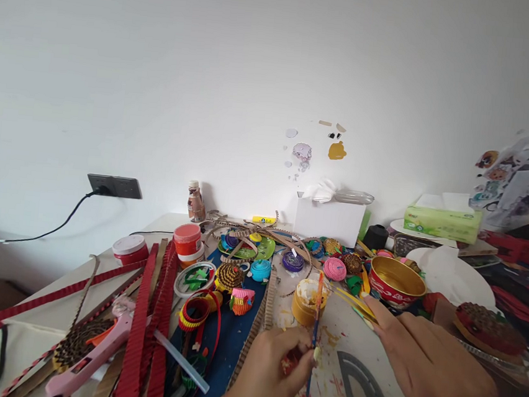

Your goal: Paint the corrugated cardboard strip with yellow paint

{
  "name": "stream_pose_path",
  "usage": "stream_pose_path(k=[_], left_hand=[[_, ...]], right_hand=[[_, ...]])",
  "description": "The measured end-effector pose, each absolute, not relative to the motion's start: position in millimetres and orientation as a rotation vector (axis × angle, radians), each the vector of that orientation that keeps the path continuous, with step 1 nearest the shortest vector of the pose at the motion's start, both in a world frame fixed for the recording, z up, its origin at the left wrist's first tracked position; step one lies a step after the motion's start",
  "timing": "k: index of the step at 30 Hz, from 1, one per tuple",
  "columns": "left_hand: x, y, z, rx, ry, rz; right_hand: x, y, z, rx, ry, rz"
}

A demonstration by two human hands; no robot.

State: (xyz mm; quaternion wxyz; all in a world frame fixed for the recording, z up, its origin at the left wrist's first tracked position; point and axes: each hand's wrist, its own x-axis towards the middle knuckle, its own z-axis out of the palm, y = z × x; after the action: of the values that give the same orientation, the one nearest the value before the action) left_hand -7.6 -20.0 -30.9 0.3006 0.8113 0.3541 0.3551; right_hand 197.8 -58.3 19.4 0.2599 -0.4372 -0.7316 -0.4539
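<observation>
My left hand [271, 371] pinches a thin paintbrush [316, 319], held upright with its orange-stained tip at the top. Just behind the brush stands a small yellow tub [303, 309] with whitish, crusted stuff at its mouth. From the right, my right hand [427, 358] reaches in with its fingers stretched over a yellow tool [352, 300], whose thin ends point at the tub; the thumb is hidden. A grey protractor [362, 395] lies between my hands on the paint-stained white table [326, 379].
A pink glue gun [90, 359] and red corrugated strips [134, 336] lie at the left. Coiled paper pieces [229, 277] spread over the middle. A red-and-gold bowl [396, 283] stands at the right, a white box [328, 222] against the wall.
</observation>
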Motion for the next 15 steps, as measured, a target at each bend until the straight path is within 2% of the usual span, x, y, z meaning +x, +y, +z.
stream_pose_path(k=[15], left_hand=[[-7.7, -18.9, -31.0, 2.153, 0.966, 0.925]], right_hand=[[197.4, -53.3, 25.7, -1.129, -1.992, -1.209]])
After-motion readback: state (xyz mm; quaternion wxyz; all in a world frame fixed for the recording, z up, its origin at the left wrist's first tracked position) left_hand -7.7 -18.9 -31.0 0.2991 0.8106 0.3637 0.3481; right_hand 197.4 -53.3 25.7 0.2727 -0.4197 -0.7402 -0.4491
